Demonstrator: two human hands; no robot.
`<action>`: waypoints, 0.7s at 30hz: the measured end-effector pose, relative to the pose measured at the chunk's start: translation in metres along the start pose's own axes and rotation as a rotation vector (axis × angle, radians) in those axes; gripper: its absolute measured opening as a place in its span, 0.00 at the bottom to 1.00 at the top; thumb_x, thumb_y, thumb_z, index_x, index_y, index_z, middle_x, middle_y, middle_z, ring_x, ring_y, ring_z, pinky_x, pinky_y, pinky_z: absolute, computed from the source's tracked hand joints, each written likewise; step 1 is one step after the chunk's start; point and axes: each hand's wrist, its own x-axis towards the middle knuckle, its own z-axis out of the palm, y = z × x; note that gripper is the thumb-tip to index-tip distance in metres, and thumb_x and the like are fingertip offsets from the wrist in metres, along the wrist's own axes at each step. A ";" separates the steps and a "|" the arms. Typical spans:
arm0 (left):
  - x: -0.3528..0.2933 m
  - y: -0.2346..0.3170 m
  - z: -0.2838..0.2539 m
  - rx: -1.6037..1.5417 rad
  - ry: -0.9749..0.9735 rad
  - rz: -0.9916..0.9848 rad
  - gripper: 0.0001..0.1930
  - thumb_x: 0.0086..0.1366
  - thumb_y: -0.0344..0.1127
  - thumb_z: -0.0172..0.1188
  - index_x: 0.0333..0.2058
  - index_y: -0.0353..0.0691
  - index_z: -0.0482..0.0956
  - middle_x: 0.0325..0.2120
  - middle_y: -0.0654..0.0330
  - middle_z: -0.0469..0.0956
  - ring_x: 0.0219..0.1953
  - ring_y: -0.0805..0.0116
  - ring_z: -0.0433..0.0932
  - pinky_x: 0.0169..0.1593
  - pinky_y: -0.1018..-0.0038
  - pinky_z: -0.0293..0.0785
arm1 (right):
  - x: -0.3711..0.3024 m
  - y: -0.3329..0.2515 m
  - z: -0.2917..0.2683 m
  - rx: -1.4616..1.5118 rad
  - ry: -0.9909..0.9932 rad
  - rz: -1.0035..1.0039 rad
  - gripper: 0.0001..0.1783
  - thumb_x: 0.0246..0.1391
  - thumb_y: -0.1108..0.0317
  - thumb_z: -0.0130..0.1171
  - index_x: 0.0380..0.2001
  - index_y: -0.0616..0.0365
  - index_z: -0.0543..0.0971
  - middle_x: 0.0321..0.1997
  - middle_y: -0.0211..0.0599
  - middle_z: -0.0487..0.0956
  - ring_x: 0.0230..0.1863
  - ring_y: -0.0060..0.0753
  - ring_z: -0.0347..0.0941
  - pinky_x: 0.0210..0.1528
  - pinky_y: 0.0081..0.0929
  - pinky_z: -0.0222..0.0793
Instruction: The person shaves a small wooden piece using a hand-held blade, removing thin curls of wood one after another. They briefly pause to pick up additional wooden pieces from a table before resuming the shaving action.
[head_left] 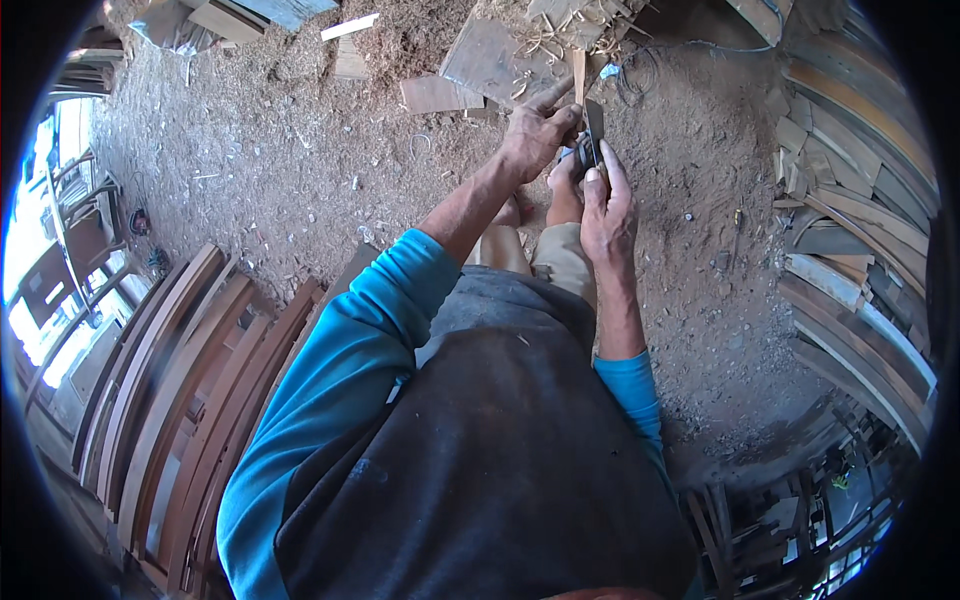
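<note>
A narrow pale wooden strip (pixel 579 72) stands up from the fingers of my left hand (pixel 538 138), which is closed round its lower part with the index finger stretched beside it. My right hand (pixel 609 212) grips a flat, dark blade-like tool (pixel 595 118), thumb and index finger lying along its sides. The blade is right beside the strip, close to my left fingertips; whether the two touch I cannot tell. The tool's handle is mostly hidden by my right hand. One of my feet (pixel 565 170) shows just under the hands.
Pale curled shavings (pixel 570 40) lie on a worn board (pixel 500 65) ahead. A smaller board (pixel 440 94) lies left of it. Long timber pieces are stacked at the left (pixel 185 400) and right (pixel 850 300). A screwdriver-like tool (pixel 737 235) rests on the sawdust-covered ground.
</note>
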 end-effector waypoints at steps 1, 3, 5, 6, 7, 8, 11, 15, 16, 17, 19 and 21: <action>0.001 -0.004 -0.002 0.020 -0.013 0.014 0.31 0.74 0.31 0.59 0.73 0.41 0.63 0.33 0.64 0.81 0.30 0.78 0.76 0.35 0.78 0.78 | -0.003 -0.002 0.002 0.005 -0.007 0.010 0.26 0.71 0.67 0.48 0.67 0.70 0.70 0.69 0.66 0.71 0.71 0.62 0.67 0.73 0.46 0.63; 0.004 -0.010 -0.007 0.061 -0.039 0.042 0.30 0.74 0.31 0.58 0.73 0.42 0.63 0.34 0.64 0.82 0.30 0.78 0.76 0.36 0.78 0.79 | -0.007 -0.003 0.008 0.005 -0.013 0.016 0.25 0.72 0.66 0.47 0.66 0.70 0.70 0.68 0.65 0.71 0.72 0.61 0.66 0.73 0.46 0.62; 0.004 -0.011 -0.011 -0.002 -0.075 0.036 0.30 0.75 0.31 0.57 0.73 0.44 0.64 0.35 0.65 0.82 0.30 0.78 0.77 0.38 0.78 0.80 | -0.011 -0.004 0.014 -0.005 -0.012 0.011 0.25 0.73 0.66 0.46 0.66 0.69 0.71 0.68 0.64 0.72 0.72 0.60 0.66 0.74 0.46 0.62; 0.004 -0.012 -0.013 -0.032 -0.092 0.033 0.29 0.75 0.31 0.57 0.73 0.44 0.64 0.36 0.65 0.82 0.30 0.78 0.77 0.38 0.79 0.80 | -0.012 -0.005 0.015 0.014 -0.005 0.047 0.25 0.73 0.67 0.45 0.66 0.69 0.71 0.69 0.64 0.71 0.72 0.60 0.66 0.74 0.45 0.62; 0.005 -0.013 -0.016 -0.025 -0.098 0.038 0.29 0.75 0.31 0.57 0.73 0.44 0.65 0.36 0.65 0.82 0.31 0.78 0.77 0.39 0.78 0.80 | -0.013 -0.003 0.016 0.030 -0.004 0.045 0.24 0.73 0.67 0.45 0.66 0.69 0.72 0.69 0.64 0.72 0.72 0.60 0.67 0.73 0.44 0.62; 0.007 -0.014 -0.018 -0.017 -0.104 0.044 0.29 0.75 0.31 0.57 0.73 0.44 0.65 0.36 0.65 0.82 0.31 0.79 0.77 0.39 0.78 0.81 | -0.014 0.000 0.017 0.046 -0.003 0.042 0.24 0.73 0.67 0.46 0.66 0.69 0.72 0.68 0.64 0.72 0.71 0.60 0.68 0.73 0.43 0.63; 0.009 -0.015 -0.020 -0.008 -0.118 0.054 0.28 0.76 0.31 0.57 0.72 0.43 0.65 0.36 0.65 0.82 0.30 0.79 0.78 0.40 0.78 0.82 | -0.010 0.005 0.015 0.061 -0.006 0.049 0.23 0.72 0.67 0.46 0.64 0.68 0.74 0.65 0.64 0.75 0.68 0.59 0.71 0.69 0.42 0.67; 0.010 -0.015 -0.016 0.078 -0.076 0.058 0.27 0.76 0.31 0.57 0.71 0.39 0.67 0.34 0.65 0.82 0.30 0.79 0.78 0.39 0.78 0.82 | 0.010 0.000 0.011 0.031 -0.006 0.100 0.23 0.72 0.67 0.47 0.63 0.67 0.76 0.60 0.63 0.79 0.61 0.57 0.77 0.63 0.42 0.72; 0.013 -0.012 -0.016 0.016 -0.074 0.069 0.26 0.76 0.31 0.58 0.70 0.36 0.67 0.33 0.64 0.82 0.30 0.79 0.78 0.39 0.78 0.81 | 0.015 0.000 0.013 0.028 0.002 0.090 0.22 0.72 0.67 0.48 0.62 0.66 0.77 0.58 0.63 0.80 0.59 0.57 0.79 0.61 0.42 0.74; 0.012 -0.011 -0.016 0.000 -0.075 0.056 0.26 0.76 0.31 0.58 0.70 0.36 0.67 0.33 0.65 0.82 0.30 0.79 0.78 0.38 0.78 0.81 | 0.013 0.000 0.015 0.010 0.016 0.052 0.22 0.72 0.67 0.48 0.62 0.66 0.77 0.56 0.62 0.81 0.58 0.57 0.79 0.61 0.42 0.74; 0.006 -0.009 -0.015 -0.030 -0.078 0.030 0.27 0.76 0.31 0.59 0.70 0.37 0.67 0.33 0.65 0.82 0.30 0.79 0.78 0.38 0.78 0.81 | 0.004 0.003 0.017 -0.025 0.044 -0.025 0.22 0.72 0.67 0.48 0.62 0.66 0.77 0.51 0.61 0.82 0.55 0.57 0.80 0.60 0.42 0.74; 0.011 -0.009 -0.017 0.008 -0.055 0.021 0.27 0.75 0.31 0.60 0.70 0.37 0.68 0.33 0.65 0.82 0.30 0.79 0.78 0.37 0.78 0.80 | 0.015 0.005 0.016 -0.064 0.042 -0.041 0.23 0.71 0.67 0.47 0.63 0.66 0.76 0.41 0.55 0.83 0.47 0.48 0.83 0.54 0.39 0.77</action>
